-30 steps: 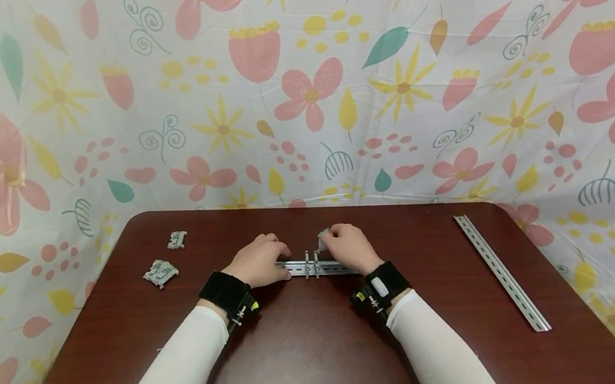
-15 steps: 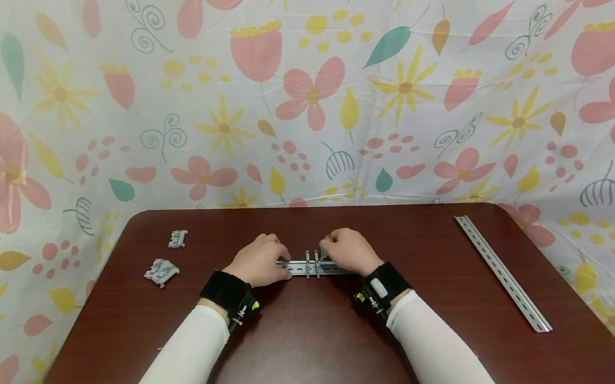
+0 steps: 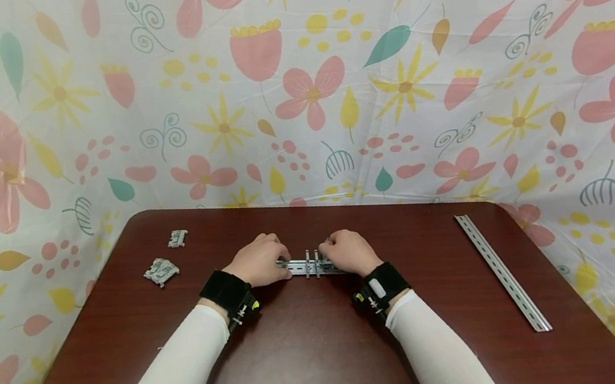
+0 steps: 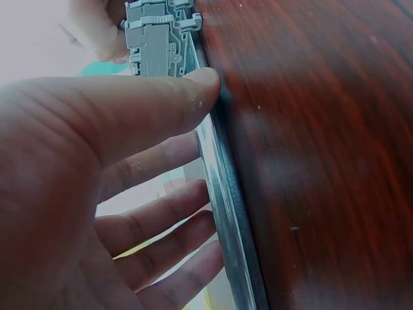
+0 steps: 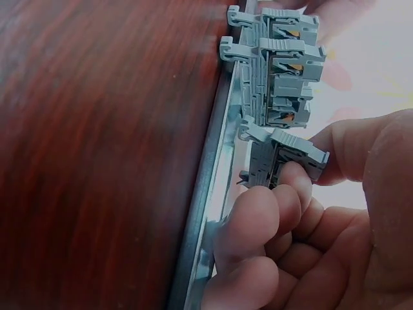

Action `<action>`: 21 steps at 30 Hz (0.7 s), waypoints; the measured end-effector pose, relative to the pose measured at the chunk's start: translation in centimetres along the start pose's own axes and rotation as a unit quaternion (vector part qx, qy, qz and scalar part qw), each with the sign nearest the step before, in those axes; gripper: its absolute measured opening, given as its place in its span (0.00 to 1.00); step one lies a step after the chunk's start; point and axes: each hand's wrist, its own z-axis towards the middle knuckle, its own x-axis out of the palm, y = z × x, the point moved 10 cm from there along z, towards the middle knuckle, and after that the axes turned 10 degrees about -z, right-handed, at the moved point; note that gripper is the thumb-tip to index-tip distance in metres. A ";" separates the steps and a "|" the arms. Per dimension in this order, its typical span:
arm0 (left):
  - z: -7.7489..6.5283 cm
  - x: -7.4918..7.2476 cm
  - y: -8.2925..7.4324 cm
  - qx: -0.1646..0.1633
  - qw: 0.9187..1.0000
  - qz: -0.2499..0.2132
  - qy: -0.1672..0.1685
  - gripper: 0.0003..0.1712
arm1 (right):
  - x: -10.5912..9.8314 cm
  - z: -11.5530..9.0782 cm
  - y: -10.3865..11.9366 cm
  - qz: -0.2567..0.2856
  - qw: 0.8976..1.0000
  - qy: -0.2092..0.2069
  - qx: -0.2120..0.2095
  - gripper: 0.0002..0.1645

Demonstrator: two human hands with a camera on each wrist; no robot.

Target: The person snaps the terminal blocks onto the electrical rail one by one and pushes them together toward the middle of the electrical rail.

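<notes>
A slotted metal DIN rail (image 3: pixel 297 267) lies across the table, with two grey terminal blocks (image 5: pixel 284 48) seated side by side on it. My left hand (image 3: pixel 259 262) holds the rail's left part, thumb on the near edge and fingers along the far side, as the left wrist view shows. Between thumb and fingers, my right hand (image 3: pixel 350 253) pinches another grey terminal block (image 5: pixel 292 140). That block sits tilted over the rail, just right of the seated pair. Whether its foot touches the rail I cannot tell; my fingers partly cover it.
On the table's left side lie a small group of grey terminal blocks (image 3: pixel 161 272) and, farther back, another grey block (image 3: pixel 177 239). A second, longer DIN rail (image 3: pixel 503 273) rests near the right edge. A flower-patterned cloth (image 3: pixel 305 98) hangs behind the table.
My right hand has brought its terminal block down and closer to the rail; a second ago the block showed above the rail. The left hand and rail have stayed in place.
</notes>
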 end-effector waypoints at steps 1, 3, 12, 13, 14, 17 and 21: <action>0.0 0.0 0.0 0.000 1.000 0.000 0.000 0.14 | 0.1 0.0 -0.1 -0.006 1.000 0.003 0.002 0.32; 0.0 0.0 0.0 0.000 1.000 0.001 -0.001 0.14 | 0.3 0.2 -0.3 -0.019 1.000 0.008 0.010 0.31; -0.3 -0.2 -0.3 -0.011 1.000 0.004 0.003 0.15 | 0.6 0.0 -0.2 -0.048 0.998 0.029 0.021 0.30; -0.3 -0.2 -0.3 -0.011 1.000 0.004 0.003 0.15 | 0.6 0.0 -0.2 -0.050 0.998 0.029 0.021 0.30; -0.3 -0.2 -0.4 -0.010 1.000 0.005 0.003 0.15 | 0.6 -0.1 -0.1 -0.052 0.998 0.029 0.021 0.30; -0.3 -0.1 -0.4 -0.009 1.000 0.006 0.002 0.15 | 0.6 -0.2 0.1 -0.064 0.997 0.029 0.016 0.30; -0.2 -0.1 -0.3 -0.010 1.000 0.004 0.003 0.14 | 0.5 -0.3 0.4 -0.079 0.996 0.025 0.009 0.30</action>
